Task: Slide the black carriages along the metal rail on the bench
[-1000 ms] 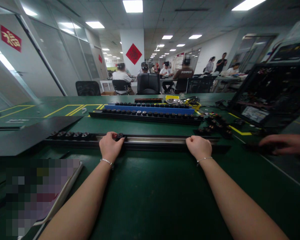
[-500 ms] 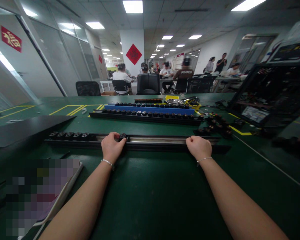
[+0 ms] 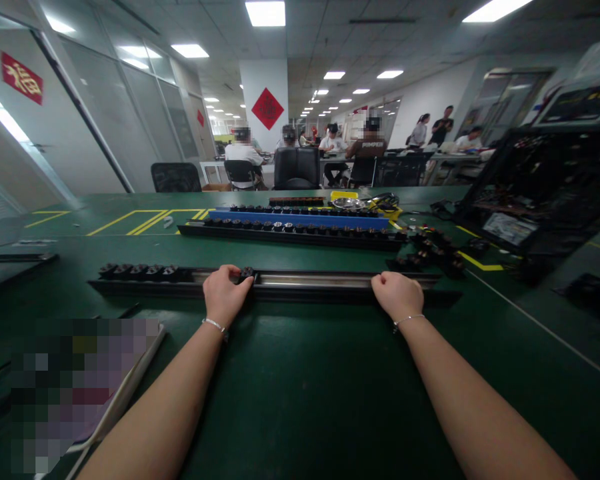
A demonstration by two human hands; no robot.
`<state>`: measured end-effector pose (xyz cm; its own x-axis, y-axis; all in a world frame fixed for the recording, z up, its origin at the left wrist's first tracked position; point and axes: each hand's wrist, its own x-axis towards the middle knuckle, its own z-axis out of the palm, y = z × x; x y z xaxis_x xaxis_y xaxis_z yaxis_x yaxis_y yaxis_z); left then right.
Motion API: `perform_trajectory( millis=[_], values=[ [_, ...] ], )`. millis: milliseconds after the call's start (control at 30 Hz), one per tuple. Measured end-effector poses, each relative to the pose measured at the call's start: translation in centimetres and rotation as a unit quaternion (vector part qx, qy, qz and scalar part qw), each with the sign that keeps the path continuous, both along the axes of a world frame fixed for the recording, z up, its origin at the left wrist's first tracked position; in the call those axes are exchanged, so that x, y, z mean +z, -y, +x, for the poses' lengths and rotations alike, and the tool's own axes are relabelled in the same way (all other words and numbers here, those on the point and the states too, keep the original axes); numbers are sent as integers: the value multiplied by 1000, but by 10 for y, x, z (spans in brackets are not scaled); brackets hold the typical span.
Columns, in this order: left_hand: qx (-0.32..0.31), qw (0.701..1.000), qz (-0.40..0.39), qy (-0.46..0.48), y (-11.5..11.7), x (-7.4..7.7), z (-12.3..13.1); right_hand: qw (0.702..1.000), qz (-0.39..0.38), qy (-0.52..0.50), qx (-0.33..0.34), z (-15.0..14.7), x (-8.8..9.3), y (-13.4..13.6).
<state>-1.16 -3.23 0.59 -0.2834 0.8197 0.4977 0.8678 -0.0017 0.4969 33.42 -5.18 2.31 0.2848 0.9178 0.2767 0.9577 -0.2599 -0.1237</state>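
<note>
A long black rail [image 3: 310,288] with a shiny metal channel along its inside lies crosswise in front of me. Several small black socket-like modules [image 3: 139,269] sit in a row at its left end. Farther along the channel is one more black module [image 3: 248,272], pinched between the thumb and fingers of my left hand [image 3: 227,291]. My right hand [image 3: 399,293] is closed in a fist over the right part of the rail, its fingertips hidden behind the near wall.
Beyond lies another black rail [image 3: 290,233] filled with modules, beside a blue strip [image 3: 300,217]. Loose black modules [image 3: 430,250] are heaped at the right, near a large dark open-fronted case [image 3: 510,193]. A pixelated, pale-edged object [image 3: 95,387] lies at the lower left.
The large dark panel at the left has gone from its place, leaving a thin dark edge farther left. A hand at the right edge has left view. My own hands have barely moved.
</note>
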Motion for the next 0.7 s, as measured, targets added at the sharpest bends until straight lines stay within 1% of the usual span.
perform_trajectory(
  millis=[700],
  values=[
    [-24, 1000, 7, -19, 0, -1, 5, 1000, -2, -17, 14, 0, 2, 1]
  ],
)
